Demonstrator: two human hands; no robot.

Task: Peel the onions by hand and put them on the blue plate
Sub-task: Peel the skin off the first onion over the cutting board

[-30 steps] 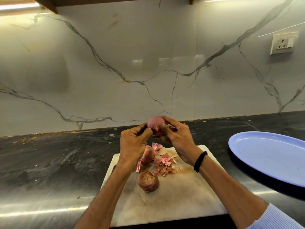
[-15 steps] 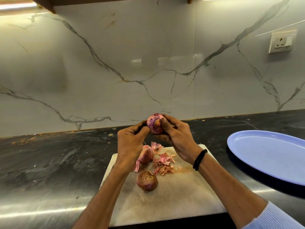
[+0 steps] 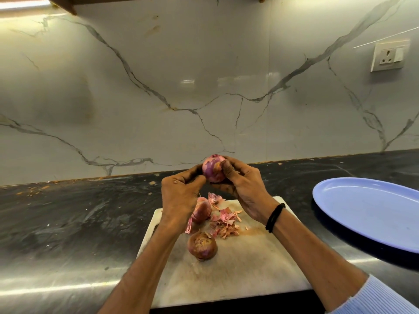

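Your left hand: fingers curled, tips pinching the left flank of the held onion, which is raised over the far edge of the cutting board. On the board: far onion half behind your left wrist, near onion, both in skin, and peel scraps. Your right hand cups the held onion, thumb on a brown skin patch. Peeling looks nearly done. Next: strip that patch, then carry the onion right to the blue plate on the counter; nothing is on the plate where visible.
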